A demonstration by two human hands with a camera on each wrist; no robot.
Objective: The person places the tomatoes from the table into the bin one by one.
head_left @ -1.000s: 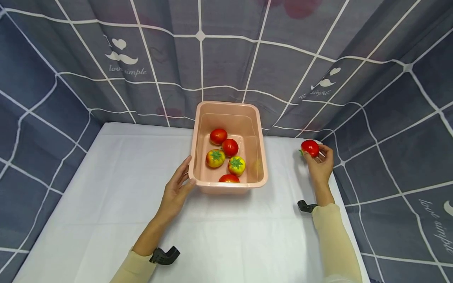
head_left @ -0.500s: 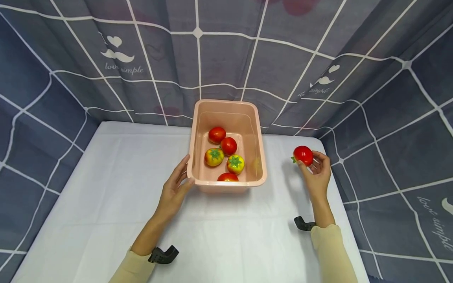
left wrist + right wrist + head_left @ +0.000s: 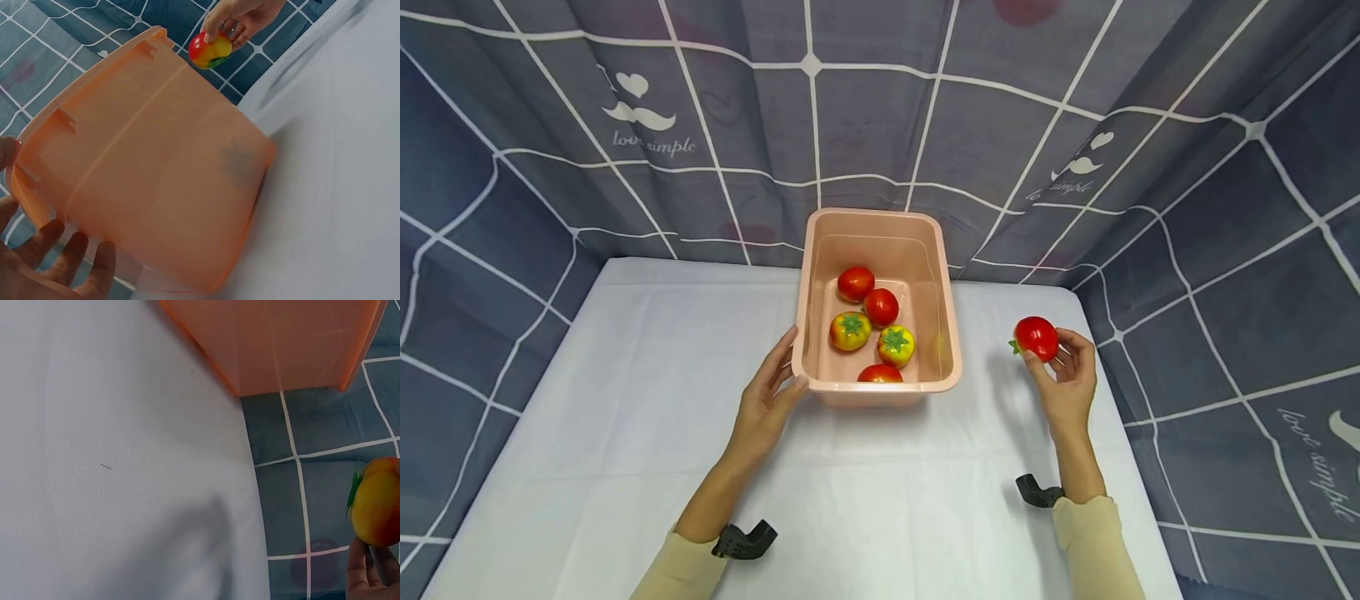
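Note:
A pink plastic bin point(image 3: 951, 333) stands on the white table against the back curtain. Inside lie several tomatoes, among them a red one point(image 3: 856, 284) and a yellow-red one with a green star-shaped top point(image 3: 850, 331). My left hand point(image 3: 763, 408) holds the bin's near left corner, the thumb at the front and the fingers along the left side. To the right of the bin, my right hand point(image 3: 1067, 379) grips a red tomato point(image 3: 1036, 338) above the table, its green stem end facing left. That tomato's yellow underside appears in the right wrist view point(image 3: 375, 503).
Grey curtains point(image 3: 880, 125) with white grid lines wall in the back and both sides of the table point(image 3: 865, 500). A black wrist mount point(image 3: 745, 540) sits on the left forearm, another point(image 3: 1037, 492) on the right.
My right hand has brought the tomato left and nearer from the table's far right corner. The left hand stays at the bin. The head view has shifted slightly.

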